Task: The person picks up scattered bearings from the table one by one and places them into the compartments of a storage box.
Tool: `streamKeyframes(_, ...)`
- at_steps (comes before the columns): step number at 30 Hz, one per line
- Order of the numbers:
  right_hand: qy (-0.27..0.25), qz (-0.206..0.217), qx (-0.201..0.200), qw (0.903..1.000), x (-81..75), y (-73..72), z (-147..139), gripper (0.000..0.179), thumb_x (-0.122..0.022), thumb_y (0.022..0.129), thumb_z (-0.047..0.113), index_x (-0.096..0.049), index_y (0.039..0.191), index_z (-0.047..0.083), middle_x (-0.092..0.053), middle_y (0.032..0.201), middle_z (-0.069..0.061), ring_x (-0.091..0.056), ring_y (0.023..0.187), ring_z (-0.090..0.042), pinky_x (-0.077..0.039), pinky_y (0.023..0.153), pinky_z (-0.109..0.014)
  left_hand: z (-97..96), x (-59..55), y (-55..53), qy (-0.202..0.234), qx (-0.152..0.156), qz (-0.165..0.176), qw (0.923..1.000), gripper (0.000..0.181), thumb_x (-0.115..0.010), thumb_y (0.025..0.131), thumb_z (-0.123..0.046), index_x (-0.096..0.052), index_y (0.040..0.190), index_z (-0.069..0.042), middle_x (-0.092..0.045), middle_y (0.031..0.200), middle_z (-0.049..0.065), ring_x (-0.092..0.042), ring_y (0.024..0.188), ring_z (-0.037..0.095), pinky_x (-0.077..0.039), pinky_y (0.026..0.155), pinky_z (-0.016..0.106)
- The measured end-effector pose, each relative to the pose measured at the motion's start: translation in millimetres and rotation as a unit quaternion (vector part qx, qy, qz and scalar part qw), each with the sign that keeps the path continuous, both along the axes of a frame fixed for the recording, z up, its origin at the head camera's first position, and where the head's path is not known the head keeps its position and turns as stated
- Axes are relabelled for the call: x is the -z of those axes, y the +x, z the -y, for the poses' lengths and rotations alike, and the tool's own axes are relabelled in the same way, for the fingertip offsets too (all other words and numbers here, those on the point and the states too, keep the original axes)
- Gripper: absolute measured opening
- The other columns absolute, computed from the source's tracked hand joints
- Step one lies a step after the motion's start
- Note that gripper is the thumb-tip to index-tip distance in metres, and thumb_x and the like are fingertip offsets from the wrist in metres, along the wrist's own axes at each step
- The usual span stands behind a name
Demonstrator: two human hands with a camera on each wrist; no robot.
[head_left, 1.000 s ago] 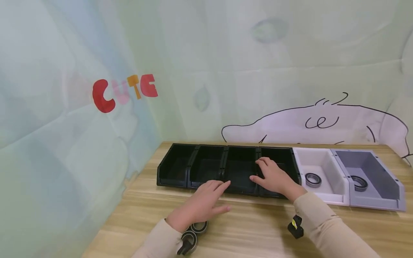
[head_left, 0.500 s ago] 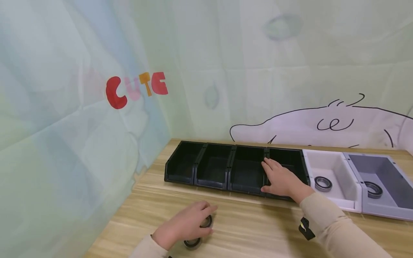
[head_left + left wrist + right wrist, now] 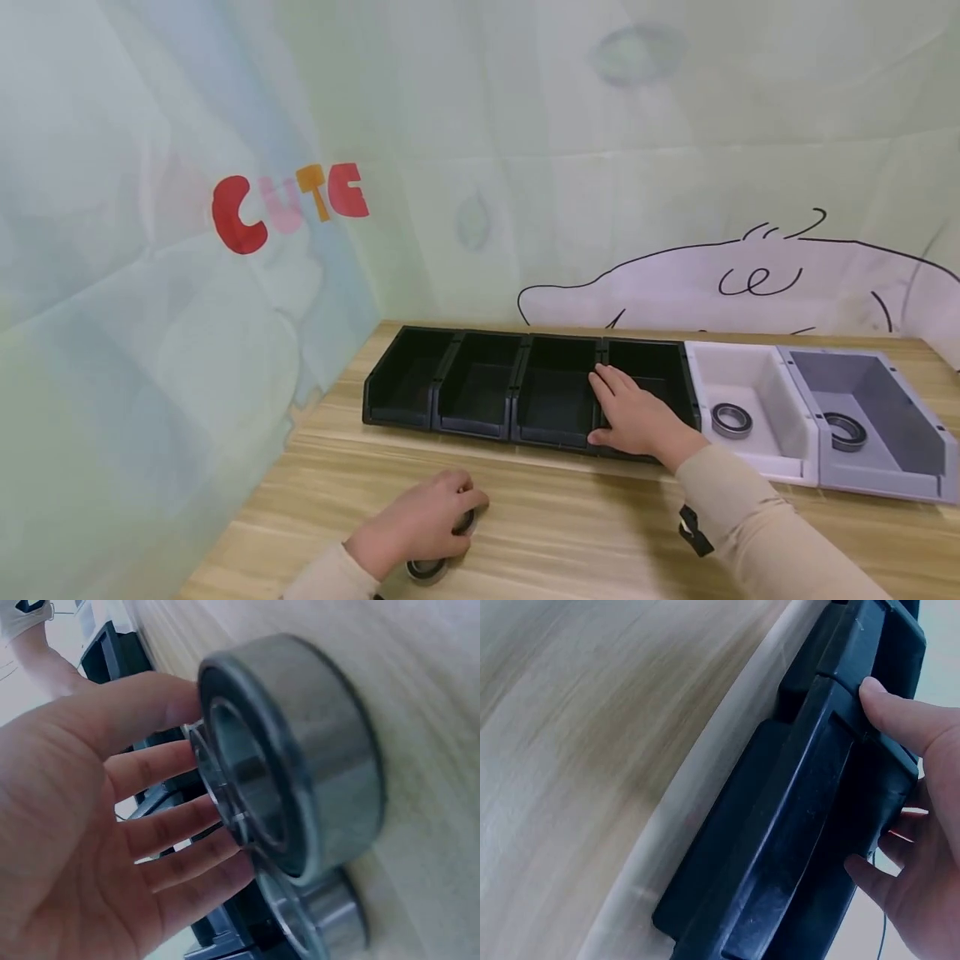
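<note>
My left hand is low over the table, its fingers and thumb about a ball bearing. Another bearing lies just under the palm. In the left wrist view, the thumb touches a steel bearing with a black seal, and the outstretched fingers reach other bearings, one of them lower down. My right hand rests at the divider between the two rightmost black bins. Its thumb touches the bins' rim in the right wrist view, where the other fingers are partly hidden.
Right of the row of black bins stand a white bin and a grey bin, each with one bearing inside. The wooden table stretches in front. A printed cloth hangs behind and at the left.
My left hand has come down from near the black bins to the bearings on the table, its fingers now about one. The right hand has stayed at the bins, shifting only slightly.
</note>
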State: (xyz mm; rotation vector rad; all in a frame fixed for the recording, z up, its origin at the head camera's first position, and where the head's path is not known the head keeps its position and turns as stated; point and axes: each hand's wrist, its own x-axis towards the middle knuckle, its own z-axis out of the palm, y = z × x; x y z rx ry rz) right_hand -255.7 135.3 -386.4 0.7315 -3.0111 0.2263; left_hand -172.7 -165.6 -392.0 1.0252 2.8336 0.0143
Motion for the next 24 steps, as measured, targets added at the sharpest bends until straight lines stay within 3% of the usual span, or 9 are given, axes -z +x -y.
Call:
streamKeyframes(10, -0.015, 0.03, 0.021, 0.9992, -4.7, -1.0, 5.1, 0.087, -0.07, 0.079, 0.037, -0.027, 0.141, -0.005, -0.02, 0.151, -0.022, -0.021, 0.138, -0.037, -0.034, 0.105, -0.047, 2.7, 8.0, -10.7, 0.03, 0.04, -0.053, 0.9973, 0.026, -0.07, 0.073, -0.027, -0.065, 0.096, -0.017, -0.055, 0.089, -0.001, -0.051, 0.076, 0.01, -0.046, 0.064, 0.024)
streamKeyframes(18, -0.014, 0.027, 0.034, 0.9989, -8.6, -2.7, 4.7, 0.087, -0.072, 0.077, 0.038, -0.029, 0.141, -0.003, -0.021, 0.151, -0.019, -0.021, 0.139, -0.035, -0.035, 0.104, -0.047, -4.2, 12.0, -18.3, 0.048, 0.057, -0.06, 0.9954, 0.025, -0.068, 0.072, -0.026, -0.066, 0.097, -0.019, -0.056, 0.091, -0.002, -0.051, 0.077, 0.008, -0.046, 0.063, 0.022)
streamKeyframes(24, -0.019, 0.034, 0.031, 0.9987, -5.6, -2.7, 5.1, 0.087, -0.071, 0.078, 0.038, -0.028, 0.142, -0.003, -0.019, 0.152, -0.019, -0.02, 0.139, -0.035, -0.036, 0.104, -0.047, -9.4, 11.7, -19.3, 0.053, 0.086, -0.079, 0.9917, 0.022, -0.068, 0.074, -0.027, -0.068, 0.095, -0.021, -0.057, 0.093, -0.002, -0.053, 0.081, 0.01, -0.048, 0.069, 0.023)
